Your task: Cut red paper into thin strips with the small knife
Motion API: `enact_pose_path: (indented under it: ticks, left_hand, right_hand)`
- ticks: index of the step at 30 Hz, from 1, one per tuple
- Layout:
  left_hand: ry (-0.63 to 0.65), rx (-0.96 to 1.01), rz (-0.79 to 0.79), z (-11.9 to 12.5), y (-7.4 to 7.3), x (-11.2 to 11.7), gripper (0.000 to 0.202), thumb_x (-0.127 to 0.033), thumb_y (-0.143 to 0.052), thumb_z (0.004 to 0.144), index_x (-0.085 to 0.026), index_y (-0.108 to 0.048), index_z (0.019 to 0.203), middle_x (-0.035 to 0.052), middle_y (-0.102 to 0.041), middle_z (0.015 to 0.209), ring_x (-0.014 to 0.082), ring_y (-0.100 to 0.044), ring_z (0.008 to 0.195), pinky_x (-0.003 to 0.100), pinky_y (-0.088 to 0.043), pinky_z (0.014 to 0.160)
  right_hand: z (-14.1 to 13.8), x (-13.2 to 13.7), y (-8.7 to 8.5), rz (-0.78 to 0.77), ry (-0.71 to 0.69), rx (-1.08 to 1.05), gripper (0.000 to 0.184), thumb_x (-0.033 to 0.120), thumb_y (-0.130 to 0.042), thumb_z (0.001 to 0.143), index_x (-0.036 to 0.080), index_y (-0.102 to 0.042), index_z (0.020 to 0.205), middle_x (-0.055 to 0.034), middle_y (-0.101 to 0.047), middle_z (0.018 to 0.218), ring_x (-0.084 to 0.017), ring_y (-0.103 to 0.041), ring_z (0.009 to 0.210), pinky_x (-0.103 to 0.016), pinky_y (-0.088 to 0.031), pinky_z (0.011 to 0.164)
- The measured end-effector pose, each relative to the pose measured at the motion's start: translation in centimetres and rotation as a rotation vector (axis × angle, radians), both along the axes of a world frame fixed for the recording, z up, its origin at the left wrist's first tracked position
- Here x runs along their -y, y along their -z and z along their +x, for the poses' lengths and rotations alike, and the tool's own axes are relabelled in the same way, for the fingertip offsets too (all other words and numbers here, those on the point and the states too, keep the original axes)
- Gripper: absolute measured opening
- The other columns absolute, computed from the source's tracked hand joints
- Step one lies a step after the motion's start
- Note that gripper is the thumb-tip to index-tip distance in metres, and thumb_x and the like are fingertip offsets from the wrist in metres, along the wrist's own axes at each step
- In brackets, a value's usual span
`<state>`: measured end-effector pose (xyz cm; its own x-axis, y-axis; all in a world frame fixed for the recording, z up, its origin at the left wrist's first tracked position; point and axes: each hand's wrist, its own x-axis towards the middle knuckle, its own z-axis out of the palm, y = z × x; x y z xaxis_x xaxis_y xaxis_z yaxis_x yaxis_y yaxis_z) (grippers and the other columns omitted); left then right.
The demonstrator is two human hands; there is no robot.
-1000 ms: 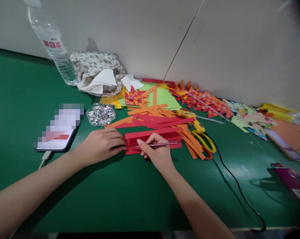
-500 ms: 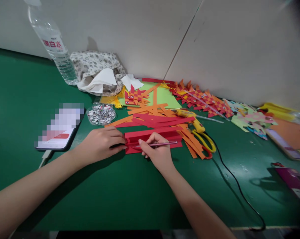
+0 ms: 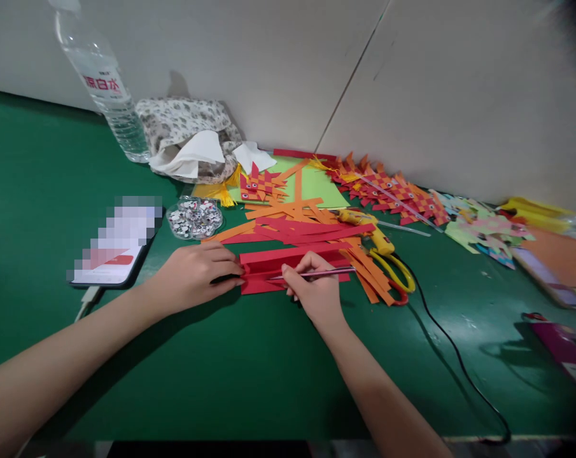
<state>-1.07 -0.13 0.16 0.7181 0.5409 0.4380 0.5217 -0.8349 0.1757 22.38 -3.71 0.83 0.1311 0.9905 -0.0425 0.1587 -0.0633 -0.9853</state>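
Observation:
My left hand (image 3: 195, 273) rests on the green table (image 3: 230, 369), its fingertips pinching the left end of a folded red paper (image 3: 288, 262). My right hand (image 3: 316, 289) is closed around a thin pink-metal tool (image 3: 326, 273), maybe a craft knife or pen, held along the red paper with its tip pointing left. Loose red and orange paper strips (image 3: 297, 222) lie just behind the red paper.
A phone (image 3: 113, 245) lies at left, with a dish of googly eyes (image 3: 195, 219), a water bottle (image 3: 101, 83) and a cloth pouch (image 3: 187, 137) behind. Yellow scissors (image 3: 393, 270), a glue gun (image 3: 368, 229) with black cable (image 3: 450, 350), and woven paper crafts (image 3: 393, 191) sit to the right.
My right hand slid the thin tool to the right along the red paper. My left hand stayed in place on the paper's left end.

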Motion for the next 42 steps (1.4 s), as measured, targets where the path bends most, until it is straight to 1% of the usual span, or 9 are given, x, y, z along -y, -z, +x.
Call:
enact_pose_path:
  ticks: [3,6,13,18,22,26,36,42]
  left_hand:
    - [-0.003,0.006,0.004,-0.1,0.0,0.1,0.020,-0.033,-0.054,0.094,-0.022,-0.071,0.091,0.0006,-0.072,0.092,0.0169,-0.065,0.083,0.028,-0.049,0.073]
    - [-0.002,0.009,0.004,-0.1,-0.1,0.1,0.021,-0.033,-0.054,0.094,-0.021,-0.071,0.090,0.0009,-0.072,0.091,0.0167,-0.065,0.083,0.027,-0.049,0.072]
    - [-0.007,-0.005,-0.004,0.0,-0.2,-0.1,0.023,-0.033,-0.052,0.094,-0.020,-0.071,0.089,0.0020,-0.072,0.090,0.0172,-0.065,0.083,0.027,-0.048,0.071]
    - [-0.018,-0.010,-0.066,-0.2,-0.4,-0.1,0.022,-0.033,-0.053,0.093,-0.021,-0.071,0.089,0.0024,-0.072,0.092,0.0175,-0.065,0.084,0.027,-0.049,0.071]
    - [0.010,-0.024,-0.121,-0.5,-0.9,-0.1,0.019,-0.030,-0.053,0.090,-0.021,-0.070,0.092,0.0033,-0.071,0.094,0.0176,-0.064,0.085,0.028,-0.049,0.073]
    - [0.019,-0.030,-0.139,-0.6,-1.2,0.0,0.020,-0.026,-0.052,0.088,-0.021,-0.070,0.094,0.0035,-0.070,0.095,0.0189,-0.064,0.086,0.030,-0.049,0.075]
    - [0.001,-0.023,-0.116,-0.3,-0.9,-0.1,0.020,-0.028,-0.050,0.091,-0.020,-0.069,0.090,0.0037,-0.069,0.090,0.0181,-0.062,0.082,0.030,-0.048,0.072]
    - [-0.013,-0.019,-0.108,-0.1,-0.9,-0.1,0.020,-0.029,-0.051,0.090,-0.020,-0.069,0.088,0.0039,-0.069,0.089,0.0186,-0.062,0.082,0.030,-0.047,0.071]
  right_hand:
    - [0.3,-0.1,0.1,0.008,0.017,0.002,0.033,0.032,-0.072,0.073,0.021,-0.044,0.059,0.0064,-0.052,0.038,-0.008,-0.050,0.034,-0.015,-0.034,0.034]
    - [0.1,0.0,0.0,0.012,0.032,-0.027,0.035,0.035,-0.073,0.074,0.021,-0.044,0.060,0.0058,-0.054,0.039,-0.007,-0.049,0.034,-0.015,-0.035,0.034]
    - [-2.1,0.2,-0.4,-0.020,-0.048,-0.040,0.036,0.037,-0.073,0.074,0.021,-0.045,0.060,0.0052,-0.055,0.042,-0.008,-0.051,0.037,-0.016,-0.039,0.038]
    - [-3.0,0.0,-0.2,-0.009,-0.064,-0.037,0.035,0.037,-0.072,0.075,0.021,-0.044,0.060,0.0054,-0.054,0.042,-0.008,-0.052,0.036,-0.017,-0.039,0.037]
    - [-3.1,0.0,-0.2,-0.006,-0.085,-0.008,0.034,0.036,-0.071,0.075,0.021,-0.045,0.060,0.0049,-0.056,0.042,-0.008,-0.050,0.035,-0.017,-0.039,0.037]
    - [-3.2,0.0,-0.2,-0.014,-0.100,0.010,0.033,0.036,-0.071,0.075,0.022,-0.046,0.060,0.0044,-0.057,0.042,-0.009,-0.052,0.035,-0.018,-0.042,0.037]
    - [-3.3,0.0,-0.3,-0.031,-0.116,-0.004,0.032,0.035,-0.072,0.075,0.021,-0.046,0.060,0.0051,-0.056,0.042,-0.008,-0.052,0.037,-0.017,-0.040,0.039]
    - [-3.1,0.0,-0.4,-0.005,-0.093,0.027,0.032,0.032,-0.069,0.074,0.022,-0.043,0.059,0.0067,-0.052,0.040,-0.008,-0.048,0.034,-0.018,-0.036,0.037]
